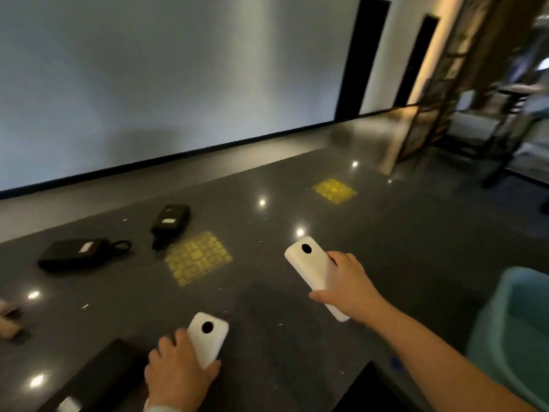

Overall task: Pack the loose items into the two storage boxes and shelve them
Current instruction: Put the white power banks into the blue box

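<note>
**Two white devices in hand above the dark floor**

The left hand (178, 373) gripped a white device (208, 337), fingers curled along its left edge and thumb at its lower end, the round black spot on its face turned up. The right hand (346, 288) held a second white device (312, 272) of the same kind, thumb across its lower edge and fingers wrapped behind, the device tilted with its black spot toward the upper left. Both were held over the glossy dark floor (267, 307), well apart from each other.

Two black pouches lay on the floor to the left: the nearer pouch (74, 252) flat with a loop strap at its right end, the farther pouch (170, 222) just beyond it, each bearing a pale label. A yellow patterned tile (197, 257) sat beside the farther pouch, and another yellow tile (334, 190) lay farther off. A pale blue storage box (511, 328) stood at the right edge, near the right forearm. A dark box edge (98, 379) showed at the lower left, too blurred to tell more.
</note>
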`<action>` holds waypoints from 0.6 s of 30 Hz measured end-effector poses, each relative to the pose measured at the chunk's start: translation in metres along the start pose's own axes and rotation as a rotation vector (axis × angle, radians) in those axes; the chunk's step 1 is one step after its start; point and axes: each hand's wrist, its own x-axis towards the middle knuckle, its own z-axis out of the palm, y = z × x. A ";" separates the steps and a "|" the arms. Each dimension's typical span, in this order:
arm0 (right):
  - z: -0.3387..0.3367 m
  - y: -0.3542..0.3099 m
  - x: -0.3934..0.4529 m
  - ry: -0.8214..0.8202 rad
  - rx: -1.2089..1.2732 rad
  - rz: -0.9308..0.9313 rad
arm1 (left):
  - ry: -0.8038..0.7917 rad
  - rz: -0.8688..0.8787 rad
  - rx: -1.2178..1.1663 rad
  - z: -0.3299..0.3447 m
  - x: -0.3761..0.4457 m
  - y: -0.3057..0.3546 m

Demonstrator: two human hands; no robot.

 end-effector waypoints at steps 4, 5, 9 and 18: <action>-0.075 0.051 -0.034 0.129 0.009 0.070 | -0.040 0.105 -0.090 -0.003 -0.023 0.049; -0.091 0.065 -0.044 0.155 0.008 0.085 | -0.056 0.146 -0.122 -0.004 -0.031 0.066; -0.142 0.123 -0.086 0.219 0.002 0.161 | -0.057 0.400 -0.221 -0.004 -0.073 0.139; -0.188 0.261 -0.147 0.074 -0.026 0.338 | -0.174 0.797 -0.384 0.030 -0.175 0.293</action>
